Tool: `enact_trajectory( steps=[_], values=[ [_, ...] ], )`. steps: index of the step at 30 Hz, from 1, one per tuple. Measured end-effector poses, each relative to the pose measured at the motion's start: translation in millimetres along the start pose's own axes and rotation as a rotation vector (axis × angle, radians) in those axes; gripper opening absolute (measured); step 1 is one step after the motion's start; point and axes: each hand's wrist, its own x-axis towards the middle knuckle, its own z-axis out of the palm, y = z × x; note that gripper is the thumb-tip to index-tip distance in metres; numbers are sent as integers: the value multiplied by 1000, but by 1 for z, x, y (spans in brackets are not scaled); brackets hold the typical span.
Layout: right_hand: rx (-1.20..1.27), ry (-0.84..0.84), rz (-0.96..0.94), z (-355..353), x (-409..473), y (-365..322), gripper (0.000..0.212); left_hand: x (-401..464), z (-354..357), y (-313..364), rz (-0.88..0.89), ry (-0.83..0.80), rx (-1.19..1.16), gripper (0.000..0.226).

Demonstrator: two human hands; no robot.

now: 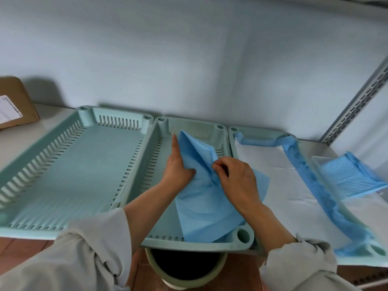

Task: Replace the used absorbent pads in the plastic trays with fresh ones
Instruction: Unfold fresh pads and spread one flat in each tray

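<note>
1. The blue pad lies crumpled and half unfolded in the middle tray; its near corner hangs over the tray's front rim, and both hands cover part of its middle.
2. The left hand presses flat on the pad's left edge, index finger stretched straight toward the far wall of the tray, fingers not curled around anything.
3. The right hand pinches a raised fold of the pad between thumb and curled fingers; the fingertips themselves are tucked into the fold and hard to make out.
4. The left tray holds nothing and is cut off at the left edge.
5. The right tray is lined with a white pad whose blue border drapes over the rim.
6. A stack of folded blue pads sits just beyond it on the counter.
7. A cardboard box is cropped at far left.
8. A bin stands below the middle tray, its opening partly hidden.
</note>
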Motion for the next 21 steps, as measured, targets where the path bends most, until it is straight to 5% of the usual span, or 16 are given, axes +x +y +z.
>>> enact_trajectory(
  steps=[2, 6, 8, 13, 18, 19, 21],
  values=[
    [34, 36, -7, -2, 0, 2, 17, 5, -4, 0, 144, 106, 206, 92],
    [0, -62, 41, -7, -2, 3, 14, 19, -7, -8, 147, 126, 336, 21],
    [-65, -136, 77, -9, -3, 3, 25, 21, -7, -13, 116, 54, 377, 7],
    [-330, -101, 158, -22, 2, 14, 27, 24, -14, -15, -8, 53, 249, 9],
    [-244, 79, 326, -34, 10, 23, 23, 35, -15, -10, -384, 206, -677, 5],
    [-228, 110, 334, -34, 12, 25, 22, 38, -14, -9, -415, 214, -762, 11],
    [-101, 99, 379, -31, 14, 26, 20, 42, -9, -13, -411, 173, -624, 63]
  ],
)
